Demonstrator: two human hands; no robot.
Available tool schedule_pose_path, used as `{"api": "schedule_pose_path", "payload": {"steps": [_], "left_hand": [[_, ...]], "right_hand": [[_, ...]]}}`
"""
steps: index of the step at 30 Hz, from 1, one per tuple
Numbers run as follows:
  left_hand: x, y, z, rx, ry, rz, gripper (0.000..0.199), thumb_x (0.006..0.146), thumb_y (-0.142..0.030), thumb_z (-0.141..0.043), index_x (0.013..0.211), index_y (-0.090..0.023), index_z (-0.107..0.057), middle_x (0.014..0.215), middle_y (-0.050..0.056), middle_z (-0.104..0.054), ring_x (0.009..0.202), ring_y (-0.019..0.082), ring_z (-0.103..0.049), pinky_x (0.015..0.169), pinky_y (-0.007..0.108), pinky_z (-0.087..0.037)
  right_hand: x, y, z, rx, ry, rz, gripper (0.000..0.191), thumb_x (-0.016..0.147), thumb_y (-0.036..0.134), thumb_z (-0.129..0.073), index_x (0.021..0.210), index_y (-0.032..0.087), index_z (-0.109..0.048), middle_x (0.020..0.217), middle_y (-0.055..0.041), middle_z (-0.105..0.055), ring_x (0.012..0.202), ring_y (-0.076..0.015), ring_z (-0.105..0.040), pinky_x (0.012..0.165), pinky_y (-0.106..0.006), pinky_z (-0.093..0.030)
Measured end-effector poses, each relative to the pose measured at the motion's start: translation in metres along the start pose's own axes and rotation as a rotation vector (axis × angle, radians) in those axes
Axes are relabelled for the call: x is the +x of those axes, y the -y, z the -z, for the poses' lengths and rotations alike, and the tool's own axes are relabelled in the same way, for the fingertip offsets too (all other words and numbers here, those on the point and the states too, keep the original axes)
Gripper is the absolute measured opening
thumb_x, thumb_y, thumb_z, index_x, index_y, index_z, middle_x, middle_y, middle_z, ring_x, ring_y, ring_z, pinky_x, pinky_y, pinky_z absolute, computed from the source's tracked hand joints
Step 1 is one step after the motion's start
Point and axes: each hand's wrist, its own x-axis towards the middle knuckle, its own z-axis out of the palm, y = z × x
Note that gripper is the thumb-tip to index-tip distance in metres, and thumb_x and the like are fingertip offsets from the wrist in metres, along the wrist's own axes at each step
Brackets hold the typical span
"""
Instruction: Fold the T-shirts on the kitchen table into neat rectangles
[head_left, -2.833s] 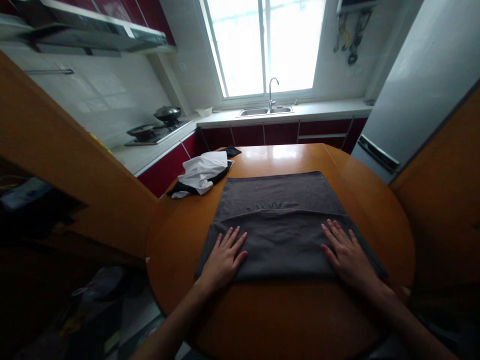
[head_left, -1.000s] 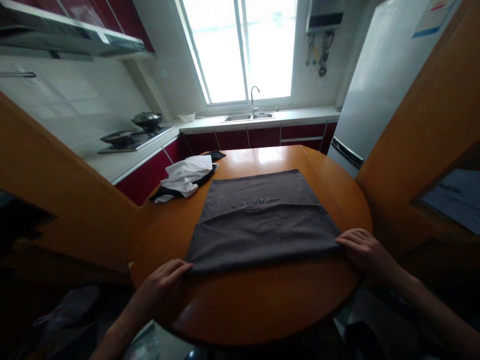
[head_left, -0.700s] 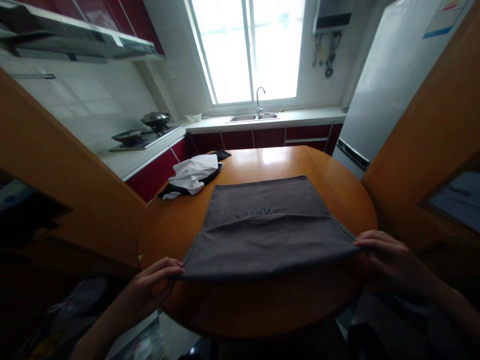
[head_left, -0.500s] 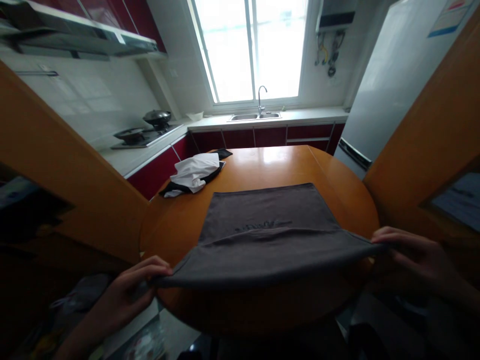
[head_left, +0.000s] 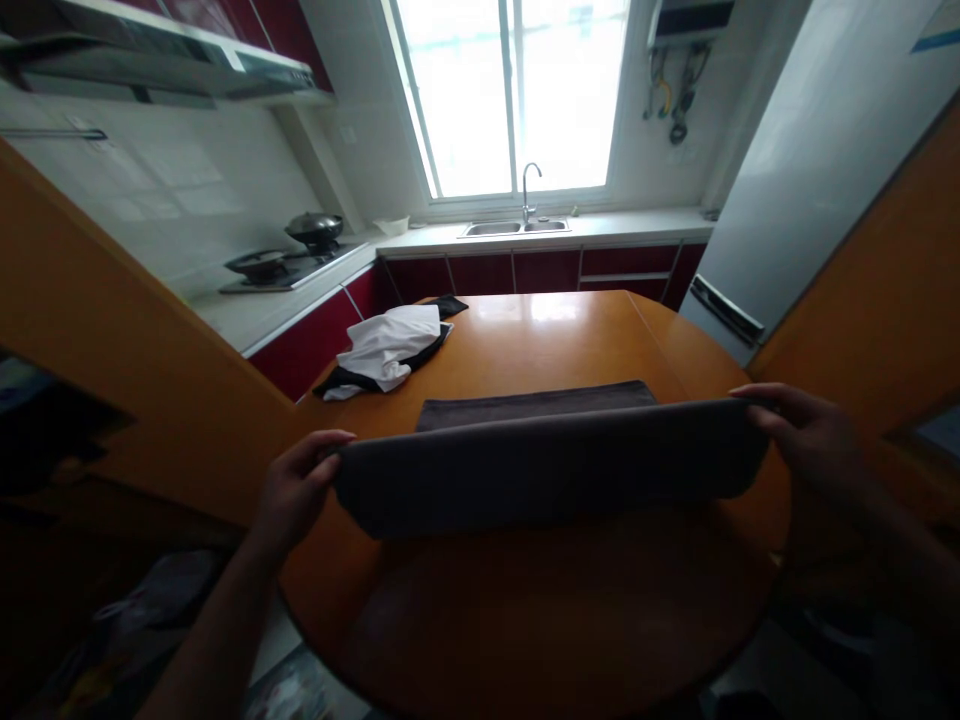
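A dark grey garment is stretched between my hands above the wooden table. Its near edge is raised into a taut, straight line, and its underside faces me. Behind that edge, the far part lies flat on the table. The lettering on its upper face is hidden now. My left hand pinches the left corner between thumb and fingers. At the opposite corner, my right hand grips the cloth the same way.
A crumpled white and black garment lies at the table's far left. Beyond are a counter with a sink and a stove with pans. A fridge stands at right, and wooden door frames flank the table.
Both hands have lifted the grey garment's near edge up and away from me. Its underside now shows, and the lettering has gone out of sight. The white and black garment has not moved.
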Motion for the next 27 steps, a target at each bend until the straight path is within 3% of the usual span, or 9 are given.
{"api": "schedule_pose_path", "payload": {"steps": [4,9,13,17,22,27], "left_hand": [[0.045,0.001,-0.029,-0.181,0.030,0.105,0.043,0.077,-0.046,-0.066,0.107,-0.015,-0.068,0.099,0.007,-0.070,0.087,0.022,-0.065,0.070,0.027,-0.053],[0.095,0.017,-0.071,-0.148,0.144,0.154,0.048,0.072,-0.049,-0.069,0.103,-0.012,-0.071,0.094,0.008,-0.073,0.084,0.022,-0.066,0.071,0.027,-0.052],[0.118,0.040,-0.097,-0.048,0.181,0.199,0.044,0.066,-0.047,-0.069,0.093,-0.013,-0.074,0.088,0.009,-0.075,0.079,0.023,-0.068,0.067,0.028,-0.052],[0.125,0.050,-0.100,0.001,0.195,0.193,0.043,0.069,-0.048,-0.066,0.095,-0.015,-0.075,0.089,0.009,-0.076,0.078,0.024,-0.069,0.064,0.029,-0.053],[0.132,0.051,-0.096,0.020,0.211,0.159,0.045,0.072,-0.050,-0.065,0.100,-0.016,-0.074,0.095,0.009,-0.076,0.085,0.026,-0.071,0.073,0.031,-0.055],[0.139,0.068,-0.112,0.172,0.224,0.146,0.044,0.072,-0.053,-0.060,0.094,-0.017,-0.073,0.095,0.009,-0.075,0.088,0.027,-0.070,0.081,0.034,-0.055]], "right_hand": [[0.041,-0.010,-0.027,0.040,0.060,-0.044,0.030,0.085,0.039,-0.062,0.104,0.018,-0.072,0.097,-0.0069,-0.073,0.084,-0.0188,-0.065,0.067,-0.027,-0.049],[0.092,-0.041,-0.083,0.101,0.093,-0.175,0.026,0.079,0.035,-0.065,0.096,0.017,-0.073,0.093,-0.0072,-0.075,0.082,-0.0201,-0.067,0.066,-0.028,-0.051],[0.114,-0.074,-0.123,0.089,0.103,-0.306,0.018,0.071,0.025,-0.066,0.086,0.017,-0.073,0.080,-0.0059,-0.074,0.071,-0.0185,-0.067,0.059,-0.025,-0.051],[0.121,-0.094,-0.129,0.053,0.138,-0.316,0.016,0.070,0.023,-0.066,0.083,0.017,-0.073,0.082,-0.0064,-0.075,0.075,-0.0198,-0.068,0.064,-0.027,-0.053],[0.128,-0.104,-0.123,0.024,0.164,-0.299,0.020,0.073,0.027,-0.065,0.090,0.020,-0.074,0.089,-0.0074,-0.076,0.080,-0.0229,-0.069,0.066,-0.030,-0.054],[0.129,-0.119,-0.139,-0.145,0.169,-0.219,0.019,0.076,0.025,-0.062,0.090,0.017,-0.072,0.092,-0.0096,-0.074,0.085,-0.0231,-0.069,0.079,-0.033,-0.055]]}}
